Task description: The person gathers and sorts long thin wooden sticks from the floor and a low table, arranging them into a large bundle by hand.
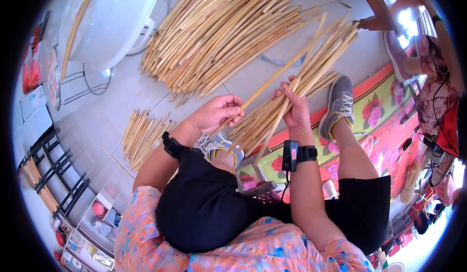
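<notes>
Between the thumb and fingers of my left hand (224, 110) is one thin wooden stick (266, 83), slanting up to the right. My right hand (294, 105) grips a bundle of similar long sticks (318, 63) around its middle; the bundle leans the same way, its lower ends fanning out near my shoe. The single stick crosses in front of the bundle's upper part. More loose sticks (279, 114) lie behind and below the bundle, partly hidden by it.
A large pile of long sticks (219, 34) covers the tiled floor ahead, with a smaller pile of short sticks (143, 138) at left. A pale plastic tub (114, 24) stands far left. A flowered mat (372, 111) lies at right, where another person's leg (413, 65) shows.
</notes>
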`<state>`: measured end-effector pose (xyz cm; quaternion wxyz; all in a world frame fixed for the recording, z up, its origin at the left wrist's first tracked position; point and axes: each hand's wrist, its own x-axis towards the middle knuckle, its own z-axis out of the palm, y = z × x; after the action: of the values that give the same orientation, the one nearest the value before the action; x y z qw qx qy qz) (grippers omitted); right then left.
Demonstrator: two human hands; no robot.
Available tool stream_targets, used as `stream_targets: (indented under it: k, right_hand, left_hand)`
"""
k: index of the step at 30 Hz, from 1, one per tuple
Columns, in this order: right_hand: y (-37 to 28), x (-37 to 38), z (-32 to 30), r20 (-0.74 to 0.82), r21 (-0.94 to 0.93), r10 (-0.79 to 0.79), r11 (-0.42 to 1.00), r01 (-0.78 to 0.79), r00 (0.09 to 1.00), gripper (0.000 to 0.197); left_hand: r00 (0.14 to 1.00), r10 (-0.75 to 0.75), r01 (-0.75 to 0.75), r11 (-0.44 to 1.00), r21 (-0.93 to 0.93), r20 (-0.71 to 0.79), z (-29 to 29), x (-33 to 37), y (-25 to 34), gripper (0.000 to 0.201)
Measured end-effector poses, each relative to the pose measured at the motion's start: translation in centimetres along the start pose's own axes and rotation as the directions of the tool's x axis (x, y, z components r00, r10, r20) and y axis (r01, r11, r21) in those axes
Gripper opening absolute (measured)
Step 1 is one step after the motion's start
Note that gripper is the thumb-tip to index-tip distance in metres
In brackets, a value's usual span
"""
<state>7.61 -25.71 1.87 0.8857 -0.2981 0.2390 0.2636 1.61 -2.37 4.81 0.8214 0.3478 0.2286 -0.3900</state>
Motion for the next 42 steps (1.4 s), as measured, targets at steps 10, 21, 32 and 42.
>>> stream_targets:
  k: [10,21,32,42]
  right_hand:
    - [0.3,0.1,-0.3,0.027,-0.069,-0.037,0.997,0.038,0.999,0.041]
    - [0.4,-0.1,-1.0,-0.070,-0.034,-0.020,0.999,0.018,0.997,0.048]
    - [-0.8,0.0,-1.7,0.068,0.024,-0.038,0.999,0.037,0.997,0.047]
    - [-2.1,0.0,-3.0,0.010,0.067,-0.110,0.992,0.109,0.994,0.042]
  left_hand:
    - [1.000,0.001,-0.007,0.887,0.463,0.014,0.5,1.5,0.4,0.014]
    - [0.987,-0.099,-0.007,0.755,0.656,0.125,2.2,2.7,1.4,0.018]
    - [0.875,0.484,0.099,-0.120,0.988,-0.029,-3.1,7.4,0.3,0.014]
    - [0.731,0.676,0.340,-0.481,0.808,0.095,-5.9,8.1,-1.6,0.004]
